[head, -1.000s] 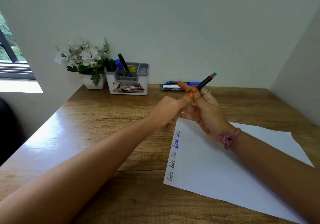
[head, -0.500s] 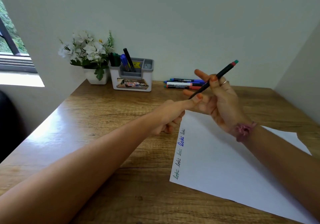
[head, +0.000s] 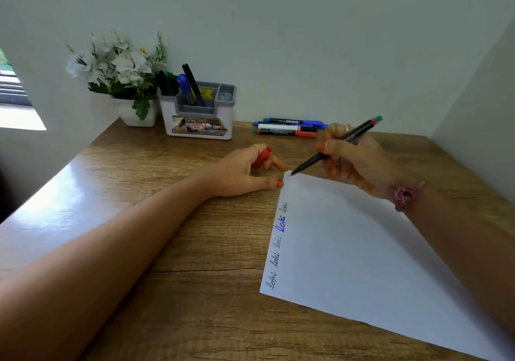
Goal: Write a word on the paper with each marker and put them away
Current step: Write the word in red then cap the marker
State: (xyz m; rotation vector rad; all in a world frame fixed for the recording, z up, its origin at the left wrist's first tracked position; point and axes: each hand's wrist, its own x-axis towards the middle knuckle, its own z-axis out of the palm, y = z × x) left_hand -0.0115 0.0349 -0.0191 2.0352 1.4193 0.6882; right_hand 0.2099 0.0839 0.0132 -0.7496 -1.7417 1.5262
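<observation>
While the right hand (head: 354, 160) grips the black marker (head: 334, 146) with its tip down at the far left corner of the paper (head: 362, 249), I see the left hand (head: 245, 175) resting on the wooden table (head: 172, 221) just beside that corner, fingers curled round a red cap (head: 261, 157). Five small words run along the paper's left edge, and I think the tip touches the sheet, though I can't be sure. Behind, three markers (head: 288, 128) lie near the grey organizer (head: 199, 112), more pens standing inside.
</observation>
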